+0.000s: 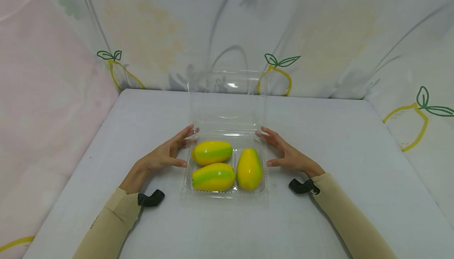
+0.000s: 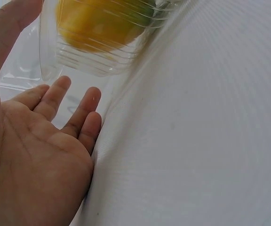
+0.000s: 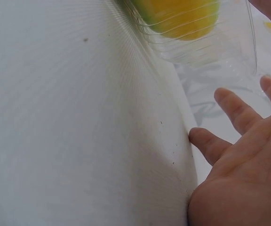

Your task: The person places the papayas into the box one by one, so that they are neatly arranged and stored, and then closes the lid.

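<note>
A clear plastic clamshell box (image 1: 225, 195) sits on the table with its lid (image 1: 227, 107) raised upright at the back. Inside lie three glossy yellow-green fruits shaped like papayas: two lengthwise across the left, an upper one (image 1: 212, 152) and a lower one (image 1: 214, 177), and a third (image 1: 250, 169) standing lengthwise on the right. My left hand (image 1: 163, 154) flanks the box's left side, fingers spread and thumb near the wall. On the opposite side my right hand (image 1: 289, 155) mirrors it, fingers extended by the rear corner. Both wrist views show relaxed fingers beside the ribbed wall, gripping nothing.
The white tabletop (image 1: 319, 133) extends on both sides of the box and in front of it. A lemon-printed cloth backdrop (image 1: 159, 34) rises at the table's back edge, and cloth hangs at both sides. Dark wrist devices (image 1: 151, 198) sit on both sleeves.
</note>
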### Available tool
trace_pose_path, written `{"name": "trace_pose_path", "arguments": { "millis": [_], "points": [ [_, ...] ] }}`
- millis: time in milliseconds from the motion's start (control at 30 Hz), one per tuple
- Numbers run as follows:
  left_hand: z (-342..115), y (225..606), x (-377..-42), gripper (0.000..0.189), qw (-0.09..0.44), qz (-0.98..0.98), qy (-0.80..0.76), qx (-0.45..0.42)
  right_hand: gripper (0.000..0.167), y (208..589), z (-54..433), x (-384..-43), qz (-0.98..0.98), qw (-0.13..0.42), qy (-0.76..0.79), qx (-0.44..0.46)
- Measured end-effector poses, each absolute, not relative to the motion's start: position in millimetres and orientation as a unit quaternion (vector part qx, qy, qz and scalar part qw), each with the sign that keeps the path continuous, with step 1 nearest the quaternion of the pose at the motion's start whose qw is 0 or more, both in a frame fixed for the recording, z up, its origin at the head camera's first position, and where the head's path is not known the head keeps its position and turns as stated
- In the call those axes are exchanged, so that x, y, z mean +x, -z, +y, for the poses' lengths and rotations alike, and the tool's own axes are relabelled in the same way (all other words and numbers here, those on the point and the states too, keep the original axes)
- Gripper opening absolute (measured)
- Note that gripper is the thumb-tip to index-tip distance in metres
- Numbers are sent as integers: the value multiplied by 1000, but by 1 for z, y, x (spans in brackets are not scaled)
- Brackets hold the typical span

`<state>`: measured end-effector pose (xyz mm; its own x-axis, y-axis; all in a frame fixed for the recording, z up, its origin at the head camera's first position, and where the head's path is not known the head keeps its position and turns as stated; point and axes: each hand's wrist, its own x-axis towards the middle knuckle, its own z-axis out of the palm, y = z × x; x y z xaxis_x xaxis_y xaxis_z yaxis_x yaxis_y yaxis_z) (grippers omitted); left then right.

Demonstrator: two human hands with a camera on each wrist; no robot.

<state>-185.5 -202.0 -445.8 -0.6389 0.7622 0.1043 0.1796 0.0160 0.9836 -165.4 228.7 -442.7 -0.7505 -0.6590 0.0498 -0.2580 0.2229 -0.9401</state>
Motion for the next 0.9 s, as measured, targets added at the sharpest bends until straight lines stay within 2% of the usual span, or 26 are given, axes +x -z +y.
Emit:
{"name": "trace_pose_path", "arguments": {
  "millis": [900],
  "points": [
    [-202,446,-187,102,236,664,-611,361,94,442,228,-165,769,182,537,-296]
  ]
}}
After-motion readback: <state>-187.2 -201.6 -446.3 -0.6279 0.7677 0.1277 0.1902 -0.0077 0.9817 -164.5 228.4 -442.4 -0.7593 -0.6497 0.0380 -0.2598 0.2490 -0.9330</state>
